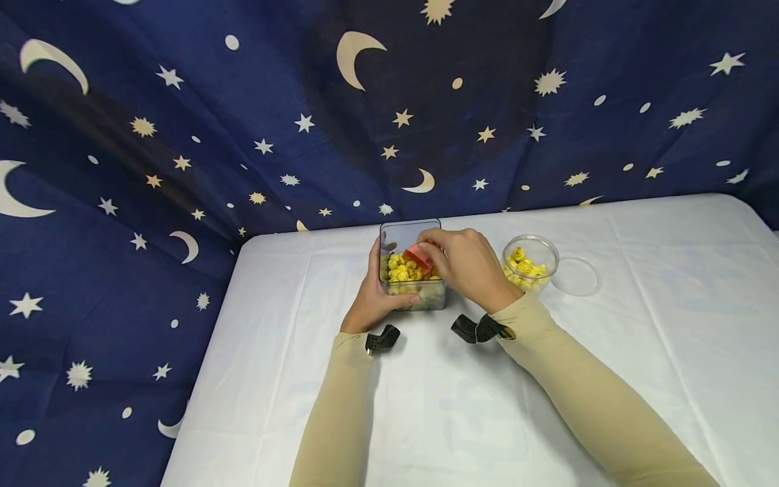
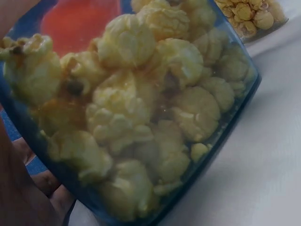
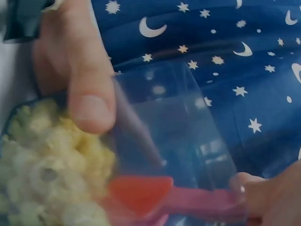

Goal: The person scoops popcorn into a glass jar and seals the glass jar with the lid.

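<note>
A clear square-sided container (image 1: 432, 297) of yellow popcorn (image 1: 403, 269) stands tilted on the table. My left hand (image 1: 372, 297) holds it, thumb across the near side and fingers round the left and far sides. Inside its mouth my right hand (image 1: 468, 264) pinches the handle of a small red-pink scoop (image 3: 141, 195), whose head rests against the popcorn. Through the container wall in the left wrist view, the popcorn (image 2: 127, 108) and the blurred red scoop (image 2: 80, 26) show close up.
Right of my right hand stands a round clear jar (image 1: 531, 260) holding more popcorn. Beside it lies a clear round lid (image 1: 575, 276). A white cloth covers the table (image 1: 462, 406); a blue star-and-moon curtain (image 1: 389, 101) hangs behind.
</note>
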{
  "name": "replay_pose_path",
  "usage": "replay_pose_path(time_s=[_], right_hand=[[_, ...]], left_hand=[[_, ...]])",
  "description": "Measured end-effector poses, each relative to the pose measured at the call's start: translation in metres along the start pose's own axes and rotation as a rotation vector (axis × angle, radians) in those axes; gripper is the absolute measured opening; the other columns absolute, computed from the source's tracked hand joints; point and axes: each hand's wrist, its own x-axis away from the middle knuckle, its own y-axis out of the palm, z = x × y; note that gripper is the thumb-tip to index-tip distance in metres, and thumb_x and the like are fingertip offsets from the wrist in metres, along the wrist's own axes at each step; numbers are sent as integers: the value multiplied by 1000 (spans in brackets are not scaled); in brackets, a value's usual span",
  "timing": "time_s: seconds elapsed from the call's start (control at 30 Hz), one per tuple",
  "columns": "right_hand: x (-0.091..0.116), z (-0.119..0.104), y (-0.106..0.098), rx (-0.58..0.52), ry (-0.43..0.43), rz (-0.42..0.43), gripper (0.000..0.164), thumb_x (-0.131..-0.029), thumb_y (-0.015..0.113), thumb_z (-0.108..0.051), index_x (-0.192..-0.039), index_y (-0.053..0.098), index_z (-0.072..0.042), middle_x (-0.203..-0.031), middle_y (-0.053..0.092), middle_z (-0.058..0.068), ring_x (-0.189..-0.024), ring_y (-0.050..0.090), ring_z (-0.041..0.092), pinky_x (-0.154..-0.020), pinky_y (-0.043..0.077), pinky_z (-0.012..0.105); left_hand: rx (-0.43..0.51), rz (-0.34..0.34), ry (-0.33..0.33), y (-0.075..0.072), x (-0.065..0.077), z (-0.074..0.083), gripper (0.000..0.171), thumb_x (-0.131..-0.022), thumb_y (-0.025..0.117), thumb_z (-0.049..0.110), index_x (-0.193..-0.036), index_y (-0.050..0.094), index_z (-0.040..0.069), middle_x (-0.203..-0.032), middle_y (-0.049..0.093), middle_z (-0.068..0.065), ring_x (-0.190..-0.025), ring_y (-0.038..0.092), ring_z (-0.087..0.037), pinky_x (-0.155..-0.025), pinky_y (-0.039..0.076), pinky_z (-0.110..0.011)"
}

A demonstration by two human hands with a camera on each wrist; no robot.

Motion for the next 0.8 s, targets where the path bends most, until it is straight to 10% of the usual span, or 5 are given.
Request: replay_pose_path(time_s=[0.8], right_hand=[[12, -4, 9, 11, 43, 132, 11, -97, 68, -12, -98, 75, -4, -65, 66, 4, -46, 45, 15, -46, 41, 36]], left_hand=[[-19, 12, -13, -2, 1, 0, 131, -66, 94, 45, -161, 5, 37, -161, 28, -8, -141, 37, -17, -118, 25, -48]])
